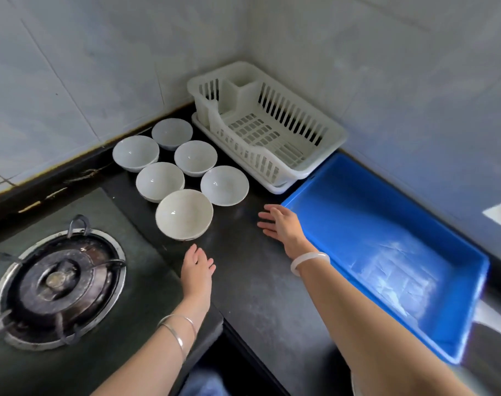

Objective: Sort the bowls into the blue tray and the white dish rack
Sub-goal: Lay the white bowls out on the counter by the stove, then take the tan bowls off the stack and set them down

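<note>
Both hands are out over the dark counter (243, 281), palms down, and neither is holding anything. The left hand (197, 267) has its fingers loosely together and slightly curled, fingertips just short of the nearest bowl (184, 214), not touching it as far as I can see. Two silver bangles (178, 330) ride on that forearm.

The right hand (282, 224) is spread wider, fingers fanned apart and flat, pointing toward the bowls. A pale bangle (309, 261) sits at its wrist. Whether those fingertips rest on the counter or hover just above it, I can't tell.

Six white bowls, all upright and empty, stand clustered in two rows ahead of the fingers. The second bowl (224, 185) is just beyond the right fingertips; four others (160, 181) (195, 158) (135, 152) (172, 133) run back toward the tiled wall.

The white dish rack (268, 125) sits empty past the right hand's fingers, in the corner. The blue tray (386, 238), also empty, lies right beside the right hand's outer edge, its rim nearly touching the wrist. Its near corner is cut off by blur at the frame's edge.

Left of the left hand, a gas burner (57, 284).
</note>
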`<control>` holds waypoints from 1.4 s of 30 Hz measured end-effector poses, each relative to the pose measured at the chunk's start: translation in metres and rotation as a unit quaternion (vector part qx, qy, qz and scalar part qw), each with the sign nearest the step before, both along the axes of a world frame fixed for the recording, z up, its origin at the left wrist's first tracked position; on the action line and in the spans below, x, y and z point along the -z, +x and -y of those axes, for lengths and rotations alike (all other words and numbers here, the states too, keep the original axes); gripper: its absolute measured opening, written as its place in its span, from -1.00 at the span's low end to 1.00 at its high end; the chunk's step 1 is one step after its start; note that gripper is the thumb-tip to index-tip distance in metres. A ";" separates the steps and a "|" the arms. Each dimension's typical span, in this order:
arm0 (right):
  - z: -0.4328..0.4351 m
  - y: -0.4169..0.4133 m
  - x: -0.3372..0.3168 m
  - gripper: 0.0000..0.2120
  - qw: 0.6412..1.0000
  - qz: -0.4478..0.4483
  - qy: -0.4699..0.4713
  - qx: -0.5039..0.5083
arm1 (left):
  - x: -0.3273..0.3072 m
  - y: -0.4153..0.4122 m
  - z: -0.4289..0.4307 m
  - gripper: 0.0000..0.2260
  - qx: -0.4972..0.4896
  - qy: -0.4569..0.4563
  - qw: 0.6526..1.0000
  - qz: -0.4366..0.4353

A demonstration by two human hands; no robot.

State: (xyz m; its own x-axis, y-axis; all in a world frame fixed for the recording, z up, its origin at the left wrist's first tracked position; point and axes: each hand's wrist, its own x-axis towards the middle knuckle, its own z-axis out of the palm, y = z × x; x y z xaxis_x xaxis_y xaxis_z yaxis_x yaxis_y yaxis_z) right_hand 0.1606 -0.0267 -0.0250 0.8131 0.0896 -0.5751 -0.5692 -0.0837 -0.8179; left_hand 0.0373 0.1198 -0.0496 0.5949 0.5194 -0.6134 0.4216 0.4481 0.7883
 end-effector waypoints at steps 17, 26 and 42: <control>0.265 -0.223 -0.029 -0.83 0.875 0.078 -0.458 0.137 | -0.035 -0.071 0.239 -0.80 0.556 0.210 0.797 0.113; 0.278 -0.262 -0.016 -0.88 0.844 0.057 -0.525 0.093 | -0.032 -0.087 0.259 -0.73 0.594 0.328 0.720 0.143; 0.283 -0.259 -0.019 -0.92 0.818 0.046 -0.570 0.063 | -0.033 -0.083 0.264 -0.79 0.589 0.319 0.734 0.115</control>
